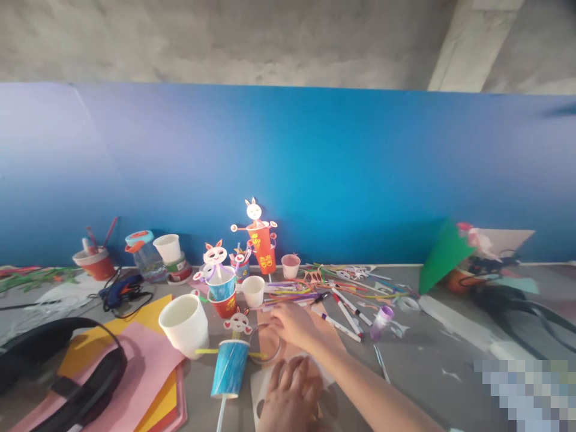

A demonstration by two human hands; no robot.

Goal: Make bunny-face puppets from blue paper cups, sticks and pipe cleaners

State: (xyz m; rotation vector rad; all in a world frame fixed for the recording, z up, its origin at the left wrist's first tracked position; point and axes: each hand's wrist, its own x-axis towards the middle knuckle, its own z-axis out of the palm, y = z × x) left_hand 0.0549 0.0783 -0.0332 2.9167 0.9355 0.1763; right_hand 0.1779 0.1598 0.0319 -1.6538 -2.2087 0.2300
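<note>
My left hand (292, 393) lies palm down at the bottom middle, fingers stretched over a light paper sheet (258, 384). Beyond it my right hand (292, 324) reaches in from the right with bent fingers at the upper edge of a clear ring (265, 358), which looks like a tape roll. Whatever its fingertips pinch is too small to make out. Peach paper (330, 339) lies under and beside this hand. Just left, a blue paper cup figure (230, 369) has an animal face, yellow arms and a white straw below.
Behind stand more cup figures, one red (263, 249) and one blue (221, 288), and a white cup (253, 292). Markers (345, 312) and a purple-capped glue bottle (382, 321) lie right. Left are a big white cup (184, 327), coloured paper (144, 360) and headphones (105, 384).
</note>
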